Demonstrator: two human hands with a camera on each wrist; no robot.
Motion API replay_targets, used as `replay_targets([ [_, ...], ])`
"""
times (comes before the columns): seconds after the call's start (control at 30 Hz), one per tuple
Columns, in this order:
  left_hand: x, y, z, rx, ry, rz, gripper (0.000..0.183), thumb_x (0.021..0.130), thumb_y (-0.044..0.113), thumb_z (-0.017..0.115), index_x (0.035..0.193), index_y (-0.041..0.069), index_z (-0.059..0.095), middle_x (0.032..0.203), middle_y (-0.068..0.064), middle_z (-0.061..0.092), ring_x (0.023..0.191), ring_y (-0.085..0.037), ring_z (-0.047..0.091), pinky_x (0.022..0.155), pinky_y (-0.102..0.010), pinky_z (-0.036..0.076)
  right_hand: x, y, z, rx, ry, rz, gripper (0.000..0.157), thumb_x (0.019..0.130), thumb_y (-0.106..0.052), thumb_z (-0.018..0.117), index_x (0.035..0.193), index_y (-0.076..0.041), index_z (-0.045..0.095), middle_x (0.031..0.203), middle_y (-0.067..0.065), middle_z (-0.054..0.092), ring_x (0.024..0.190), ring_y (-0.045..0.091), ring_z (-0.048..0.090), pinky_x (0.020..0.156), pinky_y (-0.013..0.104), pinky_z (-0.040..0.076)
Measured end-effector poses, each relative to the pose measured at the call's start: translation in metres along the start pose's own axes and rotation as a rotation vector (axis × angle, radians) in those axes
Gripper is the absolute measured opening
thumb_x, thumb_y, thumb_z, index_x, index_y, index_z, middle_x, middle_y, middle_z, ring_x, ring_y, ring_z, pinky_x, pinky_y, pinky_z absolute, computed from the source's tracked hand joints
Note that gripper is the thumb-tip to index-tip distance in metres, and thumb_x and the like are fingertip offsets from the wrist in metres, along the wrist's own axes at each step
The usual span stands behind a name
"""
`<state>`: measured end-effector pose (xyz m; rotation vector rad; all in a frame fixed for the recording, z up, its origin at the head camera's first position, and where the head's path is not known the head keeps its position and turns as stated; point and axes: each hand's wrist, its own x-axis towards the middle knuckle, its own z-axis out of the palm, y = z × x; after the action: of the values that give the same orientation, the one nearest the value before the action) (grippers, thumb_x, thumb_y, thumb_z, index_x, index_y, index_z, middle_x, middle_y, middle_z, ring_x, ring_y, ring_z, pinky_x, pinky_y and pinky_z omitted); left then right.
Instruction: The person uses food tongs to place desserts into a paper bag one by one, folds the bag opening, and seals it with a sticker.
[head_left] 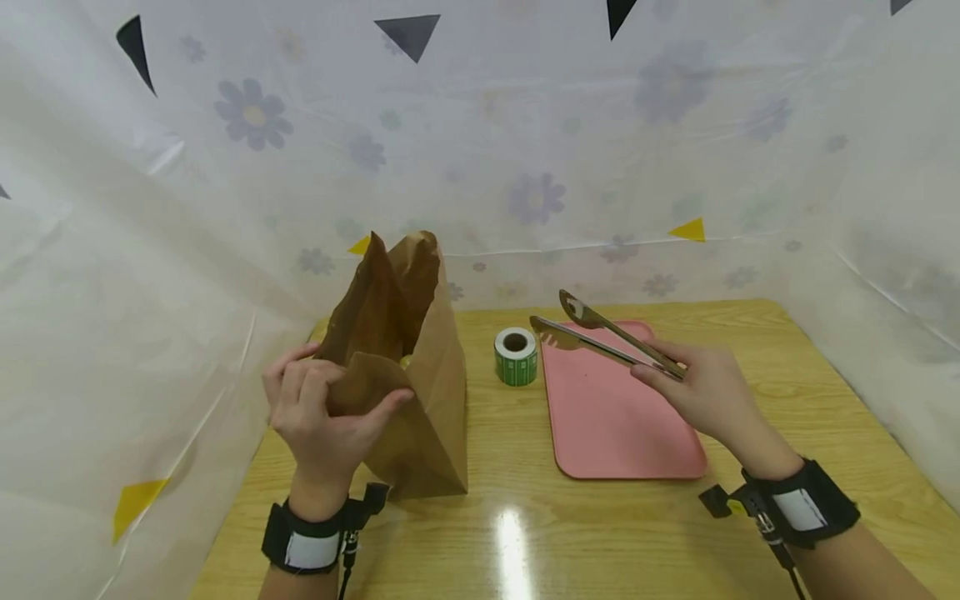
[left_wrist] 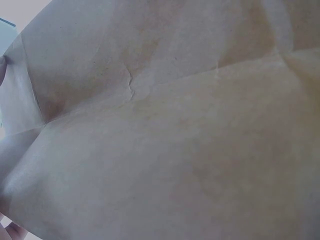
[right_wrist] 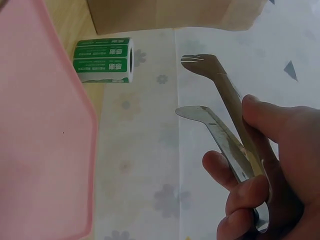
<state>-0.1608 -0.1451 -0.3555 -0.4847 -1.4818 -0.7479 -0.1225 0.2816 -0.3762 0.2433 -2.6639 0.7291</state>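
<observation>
A brown paper bag [head_left: 442,392] stands upright on the left of the table, its mouth spread apart. My left hand [head_left: 318,400] grips the bag's near top edge, thumb on one side and fingers towards the other. In the left wrist view the creased paper [left_wrist: 150,150] fills nearly everything, and only bits of fingers show at the left edge. My right hand [head_left: 705,387] holds metal tongs [right_wrist: 232,125] above a pink tray [head_left: 622,425]. The tongs' two tips are apart with nothing between them. A small yellow patch shows inside the bag; what it is I cannot tell.
A roll of green and white labels [head_left: 516,358] stands between the bag and the tray. The wooden table [head_left: 585,533] ends at a flower-patterned plastic sheet [head_left: 525,150] behind, with more sheeting at both sides.
</observation>
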Motion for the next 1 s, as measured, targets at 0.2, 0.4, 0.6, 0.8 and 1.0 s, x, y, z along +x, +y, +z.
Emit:
replay_targets([
  [0.2, 0.0, 0.0, -0.001, -0.002, 0.004, -0.001, 0.08, 0.076, 0.074, 0.08, 0.068, -0.001, 0.051, 0.063, -0.016, 0.049, 0.065, -0.04, 0.056, 0.095, -0.049, 0.05, -0.006, 0.016, 0.004, -0.065, -0.055, 0.071, 0.054, 0.095, -0.039, 0.077, 0.132, 0.0, 0.071, 0.049, -0.004, 0.056, 0.05, 0.013, 0.049, 0.045, 0.025, 0.026],
  [0.4, 0.0, 0.0, -0.001, -0.003, 0.004, -0.002, 0.08, 0.076, 0.074, 0.08, 0.068, -0.001, 0.051, 0.063, -0.016, 0.048, 0.065, -0.039, 0.055, 0.095, -0.049, 0.05, -0.011, 0.033, 0.008, -0.058, -0.114, 0.153, 0.061, 0.097, -0.049, 0.072, 0.134, 0.0, 0.069, 0.09, 0.018, 0.079, 0.068, 0.021, 0.063, 0.051, 0.028, 0.033],
  [0.6, 0.001, 0.001, 0.0, -0.002, 0.008, -0.003, 0.081, 0.076, 0.074, 0.079, 0.068, 0.0, 0.05, 0.062, -0.016, 0.048, 0.065, -0.04, 0.056, 0.095, -0.049, 0.05, -0.017, 0.049, 0.014, -0.105, -0.165, 0.216, 0.068, 0.097, -0.057, 0.068, 0.135, 0.0, 0.068, 0.09, 0.019, 0.078, 0.062, 0.018, 0.058, 0.048, 0.029, 0.033],
  [0.8, 0.001, 0.001, 0.0, 0.002, 0.007, -0.003, 0.081, 0.076, 0.074, 0.079, 0.068, 0.0, 0.051, 0.062, -0.016, 0.048, 0.066, -0.04, 0.057, 0.095, -0.049, 0.05, -0.021, 0.059, 0.019, -0.129, -0.187, 0.249, 0.071, 0.097, -0.057, 0.068, 0.133, 0.003, 0.068, 0.086, 0.016, 0.077, 0.061, 0.017, 0.058, 0.048, 0.029, 0.033],
  [1.0, 0.001, 0.001, 0.0, 0.001, 0.002, -0.005, 0.08, 0.076, 0.074, 0.08, 0.068, 0.0, 0.051, 0.062, -0.016, 0.048, 0.066, -0.04, 0.056, 0.095, -0.049, 0.05, -0.03, 0.068, 0.025, -0.148, -0.173, 0.246, 0.061, 0.098, -0.046, 0.072, 0.128, 0.007, 0.07, 0.063, 0.002, 0.066, 0.049, 0.014, 0.047, 0.045, 0.028, 0.03],
])
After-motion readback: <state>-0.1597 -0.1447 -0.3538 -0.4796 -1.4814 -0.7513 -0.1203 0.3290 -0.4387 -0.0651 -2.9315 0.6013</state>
